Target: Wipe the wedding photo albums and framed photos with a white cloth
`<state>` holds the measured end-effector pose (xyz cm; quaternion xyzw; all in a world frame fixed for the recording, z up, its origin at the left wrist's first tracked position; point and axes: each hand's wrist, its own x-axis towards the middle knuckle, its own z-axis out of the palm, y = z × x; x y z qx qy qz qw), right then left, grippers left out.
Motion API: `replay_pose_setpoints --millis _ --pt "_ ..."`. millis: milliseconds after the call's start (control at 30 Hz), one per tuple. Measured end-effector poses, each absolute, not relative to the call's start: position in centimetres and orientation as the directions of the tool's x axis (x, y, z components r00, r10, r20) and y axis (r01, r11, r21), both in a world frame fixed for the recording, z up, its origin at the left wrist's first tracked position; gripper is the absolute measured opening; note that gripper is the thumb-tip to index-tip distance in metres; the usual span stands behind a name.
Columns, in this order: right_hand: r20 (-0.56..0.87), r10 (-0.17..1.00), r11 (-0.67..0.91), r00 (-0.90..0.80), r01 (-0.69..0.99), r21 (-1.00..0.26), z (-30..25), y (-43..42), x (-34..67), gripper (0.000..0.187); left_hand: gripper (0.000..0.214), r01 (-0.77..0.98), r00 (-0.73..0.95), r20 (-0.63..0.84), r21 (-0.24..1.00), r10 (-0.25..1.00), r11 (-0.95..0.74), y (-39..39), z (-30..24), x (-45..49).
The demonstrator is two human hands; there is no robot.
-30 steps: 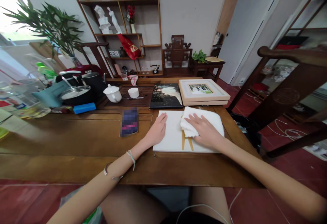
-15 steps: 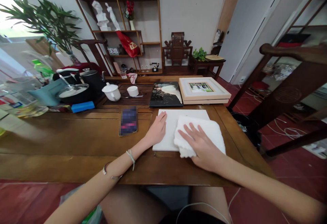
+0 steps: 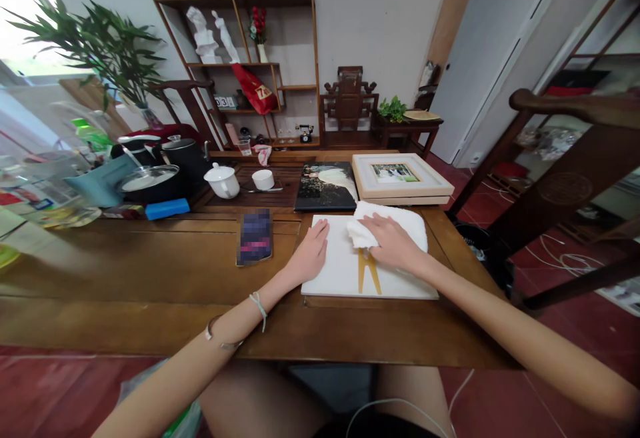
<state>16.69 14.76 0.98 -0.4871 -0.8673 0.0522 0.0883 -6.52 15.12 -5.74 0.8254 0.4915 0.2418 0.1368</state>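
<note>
On the table in front of me lies a flat white panel with a yellow-brown, inverted-V shape on its face. My left hand rests on the panel's left side, fingers stretched out and flat, holding nothing. On the upper right part, my right hand presses a white towel against the surface. Its fingers are bent over a bunched fold of the towel, which hides the upper end of the yellow-brown shape.
Behind the panel lie a black picture panel and stacked pale wooden frames. A phone-like dark object, blurred out, lies to the left. Farther left stand a white lidded cup, a blue block and a black pan.
My right hand has slid the towel away from me across the panel, and its fingers have closed more on the cloth. The yellow-brown shape has come into view. My left hand stays put.
</note>
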Motion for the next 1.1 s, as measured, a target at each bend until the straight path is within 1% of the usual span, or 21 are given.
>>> replay_pose_setpoints --millis 133,233,300,400,533,700,800,900,1000,1100 --pt "0.11 0.802 0.596 -0.586 0.78 -0.189 1.9 16.4 14.1 0.058 0.046 0.73 0.409 0.284 0.468 0.867 -0.498 15.1 -5.5 -6.4" --pt "0.111 0.756 0.654 -0.646 0.736 -0.176 2.2 16.6 12.4 0.054 0.043 0.701 0.433 0.32 0.469 0.843 -0.538 15.0 -5.2 -6.3" --pt "0.114 0.747 0.665 -0.656 0.729 -0.16 2.3 16.5 12.1 0.051 0.043 0.692 0.437 0.327 0.472 0.838 -0.546 14.9 -5.0 -6.3" --pt "0.119 0.76 0.65 -0.639 0.748 -0.136 2.4 16.5 13.0 0.046 0.044 0.709 0.427 0.303 0.473 0.852 -0.524 14.9 -5.1 -6.4" --pt "0.09 0.813 0.583 -0.576 0.801 -0.138 2.6 16.5 16.3 0.042 0.048 0.737 0.408 0.267 0.468 0.873 -0.488 15.0 -5.5 -6.4" --pt "0.044 0.877 0.479 -0.478 0.864 -0.154 2.8 16.2 19.2 0.042 0.048 0.741 0.405 0.278 0.459 0.871 -0.49 15.2 -5.8 -6.4" --pt "0.039 0.894 0.446 -0.447 0.878 -0.172 3.0 16.4 18.5 0.035 0.048 0.741 0.404 0.281 0.458 0.871 -0.491 15.2 -5.8 -6.4" --pt "0.029 0.889 0.452 -0.457 0.865 -0.218 3.4 17.1 16.1 0.03 0.048 0.737 0.403 0.284 0.462 0.87 -0.493 15.2 -5.8 -6.5" --pt "0.019 0.858 0.498 -0.514 0.822 -0.277 4.0 18.5 12.9 0.026 0.048 0.723 0.404 0.3 0.473 0.864 -0.503 15.1 -5.7 -6.5" --pt "0.011 0.828 0.537 -0.56 0.788 -0.301 4.4 19.8 9.7 0.023 0.047 0.703 0.402 0.335 0.483 0.852 -0.522 15.1 -5.5 -6.4"
